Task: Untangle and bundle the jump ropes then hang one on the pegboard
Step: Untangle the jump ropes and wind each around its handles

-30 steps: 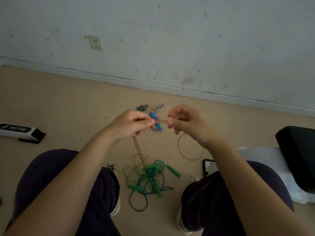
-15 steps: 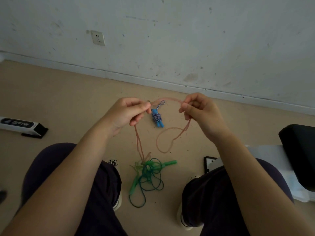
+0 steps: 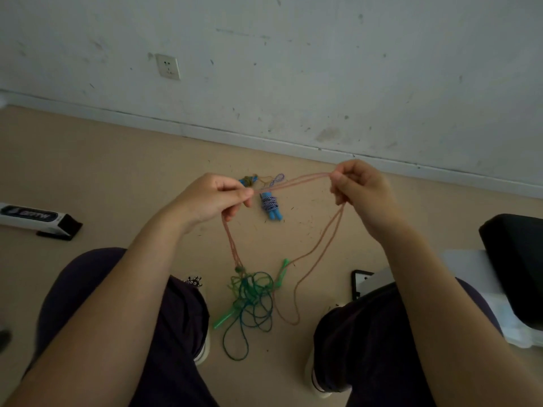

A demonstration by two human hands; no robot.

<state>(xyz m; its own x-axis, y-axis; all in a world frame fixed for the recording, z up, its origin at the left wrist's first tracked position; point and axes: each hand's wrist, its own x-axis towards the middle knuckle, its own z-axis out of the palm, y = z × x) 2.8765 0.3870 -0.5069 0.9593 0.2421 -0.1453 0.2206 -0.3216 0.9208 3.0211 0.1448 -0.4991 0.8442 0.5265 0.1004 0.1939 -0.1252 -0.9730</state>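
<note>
In the head view, the left hand pinched a doubled pink rope between thumb and fingers, and the right hand gripped the same two strands with curled fingers, so they ran taut between the hands. From each hand the pink rope hung down toward the floor, its left strands reaching a green tangle of rope between the person's knees. A bundled blue-handled rope lay on the floor beyond the hands, near the wall.
</note>
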